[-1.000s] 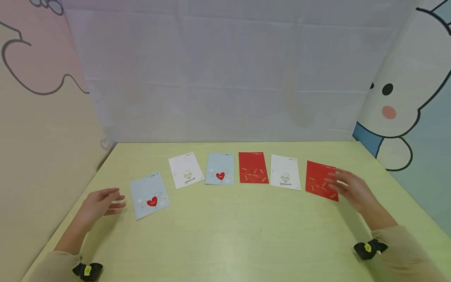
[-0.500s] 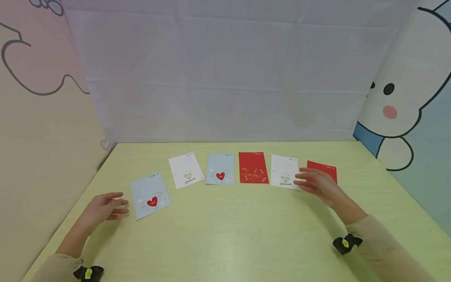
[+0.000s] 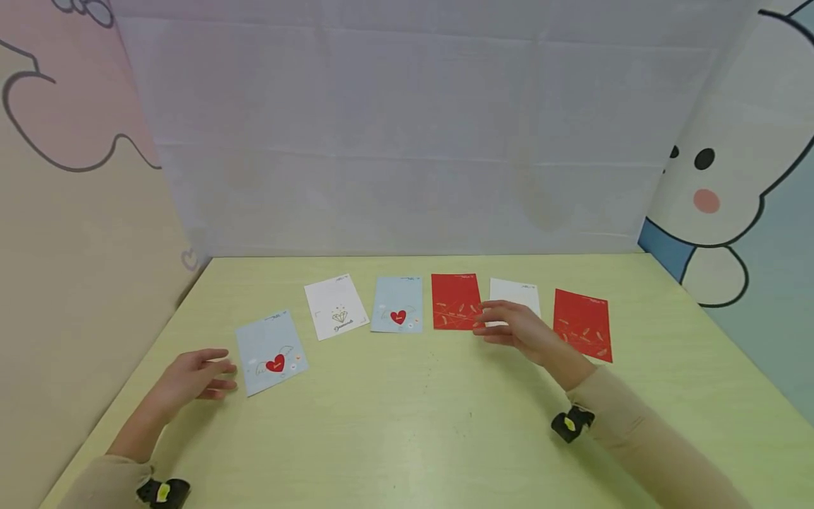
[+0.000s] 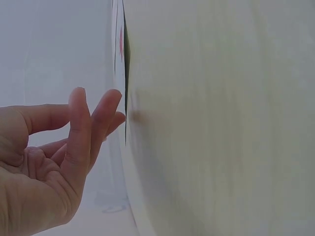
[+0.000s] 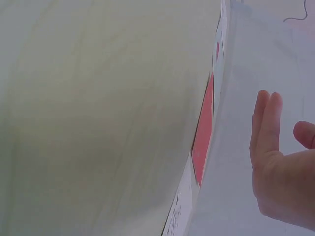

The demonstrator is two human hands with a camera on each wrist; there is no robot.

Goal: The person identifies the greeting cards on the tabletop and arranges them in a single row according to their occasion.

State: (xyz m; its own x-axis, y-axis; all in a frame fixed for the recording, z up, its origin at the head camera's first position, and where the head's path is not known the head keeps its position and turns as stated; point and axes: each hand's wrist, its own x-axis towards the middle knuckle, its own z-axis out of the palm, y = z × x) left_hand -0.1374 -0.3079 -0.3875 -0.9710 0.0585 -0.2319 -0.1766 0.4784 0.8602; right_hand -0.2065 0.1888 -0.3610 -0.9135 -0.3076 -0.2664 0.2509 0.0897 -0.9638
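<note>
Several cards lie in an arc on the table. My left hand (image 3: pixel 193 380) hovers with loose fingers just left of a light blue card with a red heart (image 3: pixel 267 346); in the left wrist view its fingers hold nothing. My right hand (image 3: pixel 523 331) is above the table in front of a white card (image 3: pixel 514 288), hiding its lower part. Its fingertips overlap the edge of a red card (image 3: pixel 454 297) in the head view; the right wrist view shows the hand apart from the cards, fingers fairly straight. Another red card (image 3: pixel 581 322) lies at the right end.
A white card with a diamond print (image 3: pixel 337 307) and a second light blue heart card (image 3: pixel 397 304) lie left of the middle. Behind the pale wooden table (image 3: pixel 381 424) hangs a white cloth (image 3: pixel 407 141). Cartoon-painted walls flank both sides.
My right hand has swept left from the rightmost red card, past the white card, to beside the middle red card. My left hand has shifted slightly right. The cards have stayed put.
</note>
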